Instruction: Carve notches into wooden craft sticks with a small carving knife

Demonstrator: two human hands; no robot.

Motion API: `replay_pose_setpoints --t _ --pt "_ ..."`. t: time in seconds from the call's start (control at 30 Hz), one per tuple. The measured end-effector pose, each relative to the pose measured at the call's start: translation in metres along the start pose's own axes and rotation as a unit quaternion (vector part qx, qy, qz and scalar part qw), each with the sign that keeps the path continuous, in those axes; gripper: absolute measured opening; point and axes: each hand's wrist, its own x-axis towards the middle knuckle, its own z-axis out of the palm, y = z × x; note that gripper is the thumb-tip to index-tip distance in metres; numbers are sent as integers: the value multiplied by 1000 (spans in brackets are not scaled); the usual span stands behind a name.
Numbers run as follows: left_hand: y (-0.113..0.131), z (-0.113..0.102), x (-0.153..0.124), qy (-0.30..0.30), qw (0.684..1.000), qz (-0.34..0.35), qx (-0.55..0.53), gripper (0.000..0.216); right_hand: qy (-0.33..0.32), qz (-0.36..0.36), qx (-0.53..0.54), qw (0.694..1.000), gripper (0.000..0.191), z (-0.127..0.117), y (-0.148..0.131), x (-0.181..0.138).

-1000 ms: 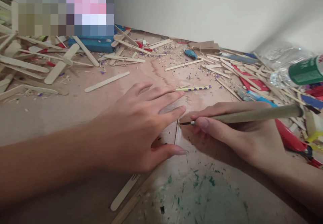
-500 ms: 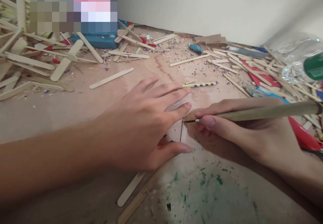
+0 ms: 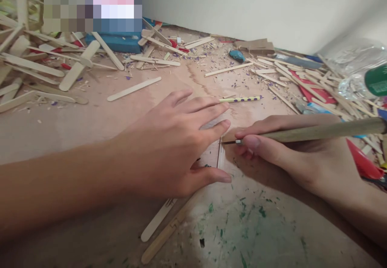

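My left hand [image 3: 187, 139] lies flat on the wooden tabletop [image 3: 127, 115], fingers spread, palm down. A thin, pale, dark-edged strip [image 3: 221, 155] shows between its index finger and thumb; the rest is hidden under the hand. In a pen-like grip, my right hand [image 3: 281, 143] holds a tool with a round wooden handle [image 3: 320, 132] and a slender dark tip [image 3: 230, 142]. That tip touches or nearly touches the strip. Just beyond my left fingertips lies a yellow pencil [image 3: 244, 99] with purple spots. Two craft sticks [image 3: 159, 221] [image 3: 165, 235] lie below my left wrist.
Piled craft sticks [image 3: 33, 64] cover the back left, near a blue box [image 3: 115, 42]. More sticks [image 3: 305, 82] lie at right beside a clear bottle [image 3: 350, 70] with a green label. Shavings and a blue lump [image 3: 236, 55] lie near the white wall [image 3: 242, 6].
The view has shifted slightly, showing more of the lower craft stick. Both hands keep nearly the same pose, and the tool tip remains beside the strip.
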Motion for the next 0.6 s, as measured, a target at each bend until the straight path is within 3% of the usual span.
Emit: replay_pose_setpoints --t 0.6 --pt "-2 -5 3 -20 998 -59 -27 84 -11 7 -31 999 16 -4 1 1"
